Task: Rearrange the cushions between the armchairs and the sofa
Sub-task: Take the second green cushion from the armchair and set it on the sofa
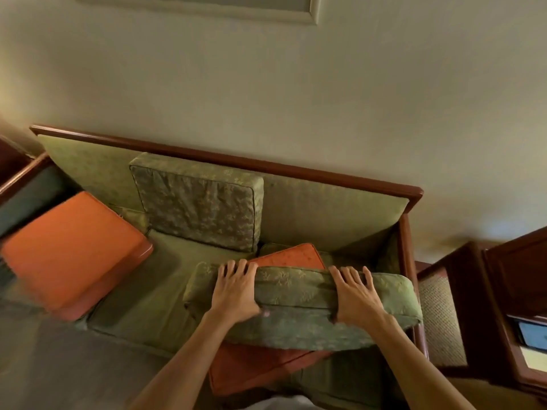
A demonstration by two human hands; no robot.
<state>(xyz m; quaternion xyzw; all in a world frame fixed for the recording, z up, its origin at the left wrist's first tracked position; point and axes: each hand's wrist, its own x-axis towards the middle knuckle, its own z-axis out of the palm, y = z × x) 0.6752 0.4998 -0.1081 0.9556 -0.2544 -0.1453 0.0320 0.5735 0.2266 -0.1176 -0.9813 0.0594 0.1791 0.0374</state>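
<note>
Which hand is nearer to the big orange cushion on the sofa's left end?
Left. The left hand grips the green patterned cushion on the side towards the big orange cushion; the right hand grips farther away.

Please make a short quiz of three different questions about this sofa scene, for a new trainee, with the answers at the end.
1. True or false: both hands grip the same green cushion.
2. What lies under the held cushion? A) an orange cushion B) a book C) a blanket
3. Fill in: the other green cushion leans upright against the sofa's ____.

Key
1. True: the left hand and the right hand each curl over its top edge.
2. A
3. Backrest. A second orange cushion rests at the sofa's left end.
</note>
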